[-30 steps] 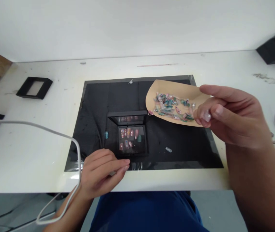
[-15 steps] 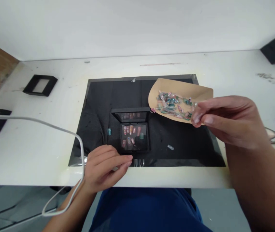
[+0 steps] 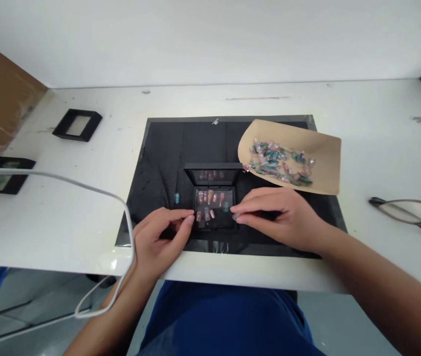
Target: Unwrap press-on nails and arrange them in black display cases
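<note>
Both our hands at one open black nail case [image 3: 215, 210]

Left hand [image 3: 158, 240] and right hand [image 3: 279, 220], fingers loosely curled and holding nothing we can see, flank the case on the black mat [image 3: 162, 158]; one teal nail [image 3: 176, 198] lies beside it, one brown paper [image 3: 321, 153] carries a pile.

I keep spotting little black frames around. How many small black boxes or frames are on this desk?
3: an open box between both hands on the mat, and two frames at far left. More may lie outside the view.
</note>
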Motion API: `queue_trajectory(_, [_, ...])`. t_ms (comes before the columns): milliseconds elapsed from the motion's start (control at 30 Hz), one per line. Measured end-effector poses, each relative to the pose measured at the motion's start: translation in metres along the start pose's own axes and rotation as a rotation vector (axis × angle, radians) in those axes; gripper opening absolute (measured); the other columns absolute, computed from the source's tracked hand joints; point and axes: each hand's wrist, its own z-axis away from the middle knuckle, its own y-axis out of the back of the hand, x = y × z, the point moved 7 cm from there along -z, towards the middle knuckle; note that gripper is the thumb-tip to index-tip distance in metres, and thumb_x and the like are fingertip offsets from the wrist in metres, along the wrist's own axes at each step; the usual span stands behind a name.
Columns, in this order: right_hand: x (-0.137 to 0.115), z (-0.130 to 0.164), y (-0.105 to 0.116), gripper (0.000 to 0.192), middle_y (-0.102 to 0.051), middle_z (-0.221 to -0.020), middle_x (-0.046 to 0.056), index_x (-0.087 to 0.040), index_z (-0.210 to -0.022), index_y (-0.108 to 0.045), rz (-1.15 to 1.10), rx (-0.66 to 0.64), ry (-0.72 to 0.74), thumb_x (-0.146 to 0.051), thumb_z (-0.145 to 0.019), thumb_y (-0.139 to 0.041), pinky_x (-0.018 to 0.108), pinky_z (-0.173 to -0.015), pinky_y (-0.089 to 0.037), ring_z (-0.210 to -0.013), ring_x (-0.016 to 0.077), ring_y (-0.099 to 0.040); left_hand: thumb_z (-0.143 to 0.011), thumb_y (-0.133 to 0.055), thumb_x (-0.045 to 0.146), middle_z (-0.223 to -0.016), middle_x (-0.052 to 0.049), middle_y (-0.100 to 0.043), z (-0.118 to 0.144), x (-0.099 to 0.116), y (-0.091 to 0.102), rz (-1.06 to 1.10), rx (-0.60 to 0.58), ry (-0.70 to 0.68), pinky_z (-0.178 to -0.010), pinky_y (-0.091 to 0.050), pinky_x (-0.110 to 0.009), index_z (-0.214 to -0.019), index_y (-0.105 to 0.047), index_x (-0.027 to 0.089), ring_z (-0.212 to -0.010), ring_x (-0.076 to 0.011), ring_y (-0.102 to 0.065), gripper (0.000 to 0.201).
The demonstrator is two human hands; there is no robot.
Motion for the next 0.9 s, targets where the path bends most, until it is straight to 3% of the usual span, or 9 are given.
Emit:
queue_trajectory(167, [0.003, 0.000, -0.021, 0.018, -0.079, -0.097, 0.006, -0.022, -0.104, -0.080, 0.226, -0.059, 0.118, -0.017, -0.095, -0.065, 0.031, -0.075, -0.058, -0.084, 0.0173, -0.071, -0.089, -0.071, 0.020, -0.079, 0.002, -0.073, 0.000, -0.003, -0.001, -0.019, -0.006, 0.060, -0.062, -0.051, -0.023, -0.097, -0.075, 0.022, -0.063, -0.0094, -0.063, 0.009])
queue_trajectory(467, [0.003, 0.002, -0.027, 0.018, -0.077, -0.098, 0.007, -0.016, -0.106, -0.077, 0.318, -0.110, 0.128, -0.017, -0.096, -0.062, 0.035, -0.077, -0.057, -0.086, 0.0193, -0.067, -0.089, -0.071, 0.020, -0.076, 0.003, -0.073, -0.002, -0.002, -0.003, -0.030, -0.027, 0.054, -0.062, -0.050, -0.022, -0.095, -0.075, 0.022, -0.062, -0.0083, -0.062, 0.008])
queue_trajectory(900, [0.008, 0.001, -0.036, 0.015, -0.069, -0.092, 0.007, -0.018, -0.099, -0.076, 0.401, 0.010, 0.059, -0.027, -0.095, -0.064, 0.034, -0.074, -0.054, -0.084, 0.0196, -0.064, -0.091, -0.069, 0.026, -0.080, 0.000, -0.076, -0.002, -0.002, -0.003, -0.069, -0.024, 0.096, -0.060, -0.052, -0.024, -0.093, -0.076, 0.021, -0.062, -0.0100, -0.064, 0.009])
